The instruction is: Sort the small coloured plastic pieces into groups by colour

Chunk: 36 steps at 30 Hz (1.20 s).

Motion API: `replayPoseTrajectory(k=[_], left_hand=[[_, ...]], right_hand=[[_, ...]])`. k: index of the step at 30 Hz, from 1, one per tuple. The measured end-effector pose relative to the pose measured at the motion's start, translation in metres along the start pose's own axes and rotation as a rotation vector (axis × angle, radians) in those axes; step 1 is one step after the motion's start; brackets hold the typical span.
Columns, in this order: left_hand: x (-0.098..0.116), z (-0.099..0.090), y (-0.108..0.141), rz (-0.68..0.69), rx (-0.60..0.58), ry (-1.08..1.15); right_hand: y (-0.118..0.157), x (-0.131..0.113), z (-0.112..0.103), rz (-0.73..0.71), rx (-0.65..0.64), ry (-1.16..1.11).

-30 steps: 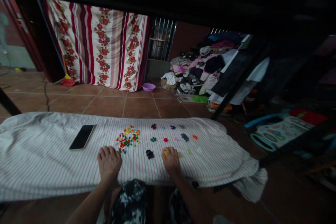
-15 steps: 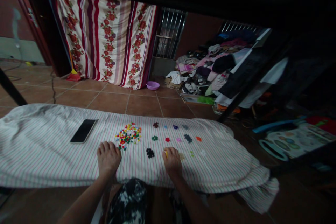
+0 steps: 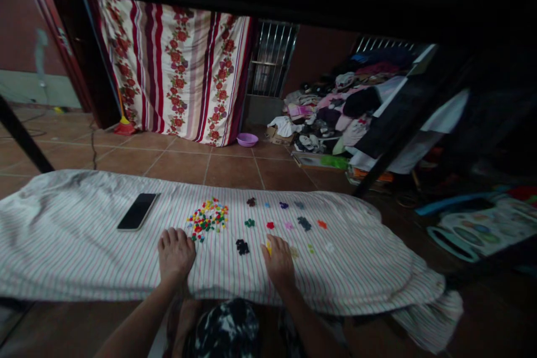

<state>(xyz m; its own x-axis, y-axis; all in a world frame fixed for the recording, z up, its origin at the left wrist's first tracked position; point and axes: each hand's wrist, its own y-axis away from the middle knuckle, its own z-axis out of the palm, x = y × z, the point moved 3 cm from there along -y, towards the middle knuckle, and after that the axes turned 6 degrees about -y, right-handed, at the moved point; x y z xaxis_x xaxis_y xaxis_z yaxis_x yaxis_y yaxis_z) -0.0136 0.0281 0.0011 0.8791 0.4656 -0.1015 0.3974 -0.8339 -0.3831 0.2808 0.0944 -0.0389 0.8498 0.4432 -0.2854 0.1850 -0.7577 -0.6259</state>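
Note:
My left hand (image 3: 177, 251) lies palm down on the striped cloth, fingers stretched out, at the lower left edge of a mixed pile of small coloured pieces (image 3: 208, 217). My right hand (image 3: 279, 260) rests palm down with thumb and fingers apart. Small yellow pieces (image 3: 269, 246) show between thumb and forefinger; the palm hides part of them. Left of this hand sits a cluster of black pieces (image 3: 242, 246), and beige pieces (image 3: 294, 252) lie against its right side. Beyond are small groups sorted by colour: green (image 3: 249, 223), red (image 3: 270, 225), dark grey (image 3: 304, 224) and orange (image 3: 322, 224).
A phone (image 3: 138, 212) lies on the striped cloth (image 3: 84, 246), left of the mixed pile. Dark bars slant past both ends of the covered surface. Behind, on the tiled floor, are a purple basin (image 3: 247, 139), a hanging floral curtain (image 3: 197, 67) and a heap of clothes (image 3: 335, 106).
The whole view has shifted slightly, so everything sits a little lower and to the right. Both hands keep their places on the cloth; no piece has visibly moved.

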Motion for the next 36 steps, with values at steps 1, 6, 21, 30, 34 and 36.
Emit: replayPoseTrajectory(k=[1,6,21,30,34,36], left_hand=[[0.000,0.000,0.000,0.000,0.001,-0.008],[0.000,0.000,-0.001,0.011,0.007,-0.026],[-0.005,0.008,0.001,0.023,-0.001,0.049],[-0.005,0.007,0.000,0.011,-0.006,0.122],[-0.006,0.007,0.001,0.014,0.001,0.120],[-0.006,0.007,0.002,0.020,0.002,0.123]], right_hand=[[0.000,0.000,0.001,0.001,0.002,-0.002],[-0.001,0.000,-0.001,0.015,0.009,-0.005],[-0.001,-0.009,-0.011,0.248,-0.021,0.034],[-0.001,-0.005,-0.009,0.210,0.056,-0.116],[-0.001,-0.005,-0.009,0.190,0.039,-0.129],[-0.001,-0.005,-0.008,0.176,0.023,-0.134]])
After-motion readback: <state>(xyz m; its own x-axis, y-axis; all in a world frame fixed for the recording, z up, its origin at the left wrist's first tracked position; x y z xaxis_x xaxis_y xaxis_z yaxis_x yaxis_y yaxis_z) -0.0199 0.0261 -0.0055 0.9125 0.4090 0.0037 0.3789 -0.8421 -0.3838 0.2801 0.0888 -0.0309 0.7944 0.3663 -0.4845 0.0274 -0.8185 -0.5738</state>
